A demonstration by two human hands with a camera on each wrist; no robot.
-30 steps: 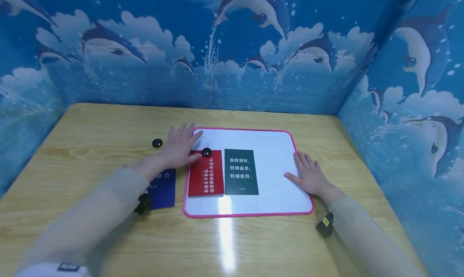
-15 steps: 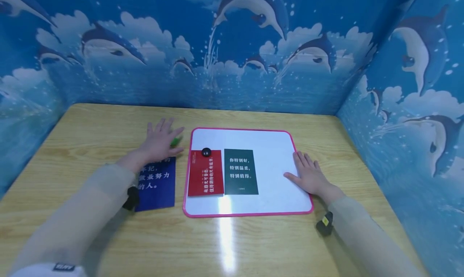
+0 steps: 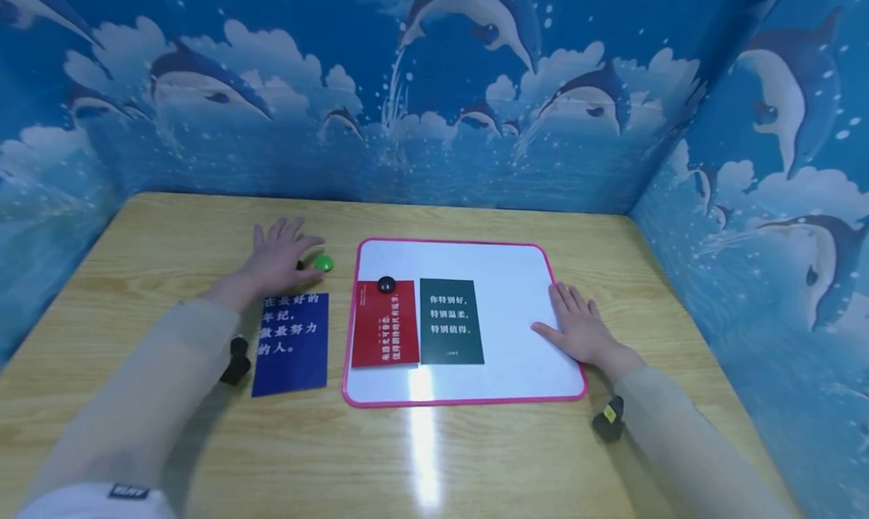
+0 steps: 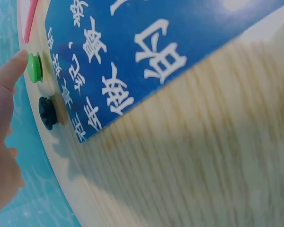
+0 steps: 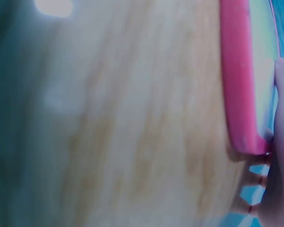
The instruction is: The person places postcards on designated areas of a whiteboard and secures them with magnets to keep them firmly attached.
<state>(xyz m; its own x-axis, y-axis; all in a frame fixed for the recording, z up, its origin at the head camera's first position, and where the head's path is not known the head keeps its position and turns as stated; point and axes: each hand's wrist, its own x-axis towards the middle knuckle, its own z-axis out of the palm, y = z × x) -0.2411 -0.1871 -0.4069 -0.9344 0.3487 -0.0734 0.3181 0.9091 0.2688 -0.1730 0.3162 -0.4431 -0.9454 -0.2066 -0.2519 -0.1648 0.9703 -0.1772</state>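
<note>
My left hand point(image 3: 274, 261) is held over the table left of the whiteboard point(image 3: 516, 277), fingers spread and holding nothing. Beside its thumb sits a round green magnet point(image 3: 323, 263). A black magnet point(image 4: 48, 113) stands near the green one in the left wrist view; the hand mostly covers it in the head view. A red card point(image 3: 383, 334) lies on the pink-rimmed board with another black magnet point(image 3: 386, 284) on its upper part. Right of it lies a dark green card point(image 3: 451, 345). My right hand point(image 3: 580, 329) rests flat on the board's right edge, fingers extended.
A blue card point(image 3: 292, 368) with white writing lies on the wooden table point(image 3: 326, 459), just left of the board and below my left hand. Dolphin-print curtains point(image 3: 434, 164) stand behind the table and along its sides.
My left hand has moved left from the red card to the loose magnets, uncovering the blue card and the green magnet. The black magnet stays on the red card. My right hand stays put.
</note>
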